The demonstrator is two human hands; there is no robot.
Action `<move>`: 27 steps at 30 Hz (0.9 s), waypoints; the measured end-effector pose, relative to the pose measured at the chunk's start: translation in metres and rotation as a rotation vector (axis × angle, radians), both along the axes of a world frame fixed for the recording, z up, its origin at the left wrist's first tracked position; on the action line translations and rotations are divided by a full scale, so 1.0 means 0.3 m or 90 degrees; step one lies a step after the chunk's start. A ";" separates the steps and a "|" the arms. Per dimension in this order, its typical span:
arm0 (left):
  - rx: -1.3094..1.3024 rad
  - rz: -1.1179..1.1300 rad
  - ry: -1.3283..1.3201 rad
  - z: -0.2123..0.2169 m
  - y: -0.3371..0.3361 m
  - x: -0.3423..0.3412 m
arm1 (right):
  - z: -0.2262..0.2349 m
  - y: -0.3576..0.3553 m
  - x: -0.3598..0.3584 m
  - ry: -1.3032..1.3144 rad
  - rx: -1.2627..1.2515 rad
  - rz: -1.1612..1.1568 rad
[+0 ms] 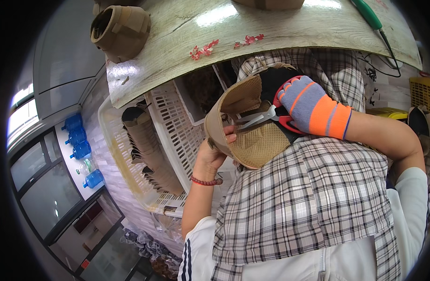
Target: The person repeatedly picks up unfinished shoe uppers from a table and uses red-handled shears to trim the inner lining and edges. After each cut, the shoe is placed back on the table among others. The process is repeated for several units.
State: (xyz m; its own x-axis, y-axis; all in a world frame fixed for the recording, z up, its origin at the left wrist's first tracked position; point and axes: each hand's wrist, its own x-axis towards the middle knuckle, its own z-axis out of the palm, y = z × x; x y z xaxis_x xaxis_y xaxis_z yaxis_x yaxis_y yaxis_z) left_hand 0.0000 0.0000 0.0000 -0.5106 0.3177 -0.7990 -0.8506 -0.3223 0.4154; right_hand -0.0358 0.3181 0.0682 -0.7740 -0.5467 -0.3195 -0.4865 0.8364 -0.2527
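My left hand (pixel 217 149), bare with a beaded bracelet at the wrist, grips the near left rim of a tan curved fabric piece (pixel 259 146). The piece is hollow, with a textured inner face and black material at its right side. It rests against my lap. My right hand (pixel 314 108), in a grey and orange striped glove, is closed round the red handles of a pair of scissors (pixel 258 118). Their metal blades reach into the hollow, toward my left fingertips. Whether they touch the fabric I cannot tell.
Ahead is a wood-patterned table (pixel 168 51) with a tan rounded piece (pixel 123 33) and a green-handled corded tool (pixel 367 14). A white plastic basket (pixel 170 117) at the left holds stacked tan pieces (pixel 147 145). Blue water jugs (pixel 80 150) stand farther left; a yellow crate (pixel 422 96) is at right.
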 end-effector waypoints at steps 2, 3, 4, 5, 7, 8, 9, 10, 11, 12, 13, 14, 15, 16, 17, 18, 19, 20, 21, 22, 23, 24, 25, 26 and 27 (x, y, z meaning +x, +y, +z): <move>0.006 0.011 -0.012 -0.005 0.009 0.000 | -0.010 -0.005 0.002 0.040 -0.005 0.005; 0.007 0.015 -0.013 -0.010 0.007 0.006 | -0.015 -0.011 0.002 0.037 0.000 0.014; 0.008 0.019 -0.015 -0.017 0.002 0.015 | -0.018 -0.018 0.001 0.033 0.004 0.022; 0.008 0.023 -0.016 -0.021 0.000 0.021 | -0.018 -0.025 0.000 0.030 0.009 0.031; 0.011 0.014 -0.015 -0.016 -0.003 0.007 | -0.011 -0.040 -0.009 0.045 0.018 0.030; 0.013 0.010 -0.015 -0.013 -0.004 0.000 | -0.008 -0.044 -0.012 0.052 0.022 0.030; 0.013 0.011 -0.018 -0.014 -0.006 0.002 | -0.012 -0.045 -0.013 0.065 0.010 0.031; 0.013 0.012 -0.022 -0.016 -0.008 0.003 | -0.019 -0.044 -0.014 0.078 -0.003 0.032; 0.013 0.013 -0.026 -0.016 -0.009 0.006 | -0.024 -0.042 -0.015 0.091 -0.016 0.033; 0.014 0.018 -0.023 -0.015 -0.007 0.005 | -0.026 -0.035 -0.017 0.085 -0.039 0.030; 0.015 0.023 -0.020 -0.012 -0.003 0.004 | -0.028 -0.025 -0.020 0.079 -0.062 0.027; 0.015 0.029 -0.017 -0.007 0.001 0.003 | -0.028 -0.013 -0.021 0.072 -0.086 0.024; 0.012 0.023 -0.019 -0.003 0.004 0.001 | -0.012 0.004 -0.024 0.065 -0.064 -0.005; 0.010 0.017 -0.021 0.002 0.007 -0.003 | 0.012 0.027 -0.028 0.058 -0.043 -0.034; 0.007 0.012 -0.023 0.005 0.009 -0.005 | 0.021 0.052 -0.026 0.051 -0.021 -0.063; 0.001 0.006 -0.019 0.011 0.012 -0.007 | -0.012 0.104 -0.021 0.058 -0.103 -0.087; -0.001 0.000 -0.017 0.011 0.012 -0.009 | -0.006 0.132 -0.012 0.054 -0.132 -0.089; -0.003 -0.007 -0.015 0.011 0.013 -0.010 | 0.011 0.157 -0.007 0.049 -0.162 -0.092; -0.001 -0.011 -0.011 0.012 0.015 -0.007 | 0.015 0.177 0.002 0.044 -0.195 -0.094; 0.001 -0.015 -0.006 0.012 0.017 -0.005 | 0.000 0.187 0.017 0.022 -0.200 -0.083; 0.003 -0.020 -0.002 0.012 0.019 -0.003 | -0.004 0.185 0.026 0.002 -0.191 -0.068; 0.006 -0.022 -0.003 0.009 0.019 -0.002 | 0.001 0.181 0.037 -0.018 -0.180 -0.055; 0.008 -0.024 -0.004 0.003 0.018 0.000 | 0.005 0.176 0.045 -0.038 -0.169 -0.041; 0.010 -0.026 -0.004 -0.004 0.016 0.003 | 0.007 0.166 0.049 -0.041 -0.172 -0.031; 0.008 -0.020 -0.002 -0.010 0.011 0.006 | 0.001 0.154 0.051 -0.042 -0.178 -0.041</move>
